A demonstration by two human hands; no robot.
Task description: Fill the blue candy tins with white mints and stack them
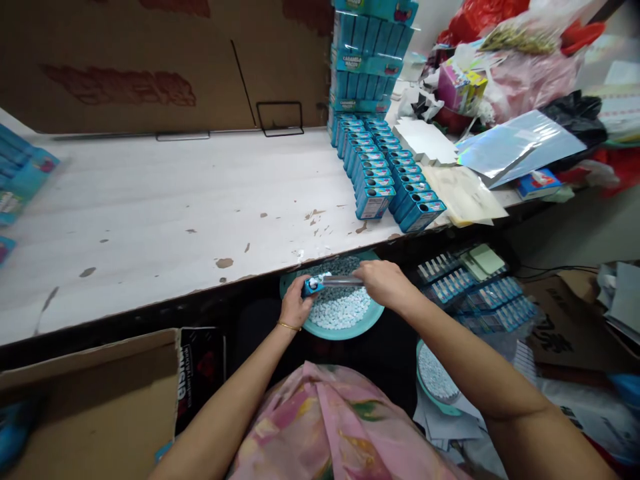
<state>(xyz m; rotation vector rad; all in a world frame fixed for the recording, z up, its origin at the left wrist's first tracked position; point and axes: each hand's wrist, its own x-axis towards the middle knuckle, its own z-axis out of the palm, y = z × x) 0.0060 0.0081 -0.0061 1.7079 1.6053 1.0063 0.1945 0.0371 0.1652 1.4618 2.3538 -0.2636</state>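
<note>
My left hand (pixel 294 305) is closed around a small blue candy box (pixel 312 287), its open end turned to the right over the basin. White candies show at the box's mouth. In my right hand (pixel 381 283) is a narrow clear or metallic scoop (pixel 344 281), held level, its tip against the mouth of the box. Below both hands sits a turquoise basin (pixel 345 334) full of small pale candies (pixel 339 313). The scoop's far end is hidden inside my right fist.
Blue boxes (pixel 373 177) stand in two rows on the white table (pixel 165 220), before stacked display packs (pixel 367 63). A cardboard box (pixel 90 413) lies low at left. At right are packed trays (pixel 495 303) and a second candy bowl (pixel 435 373). Bags and papers crowd the far right.
</note>
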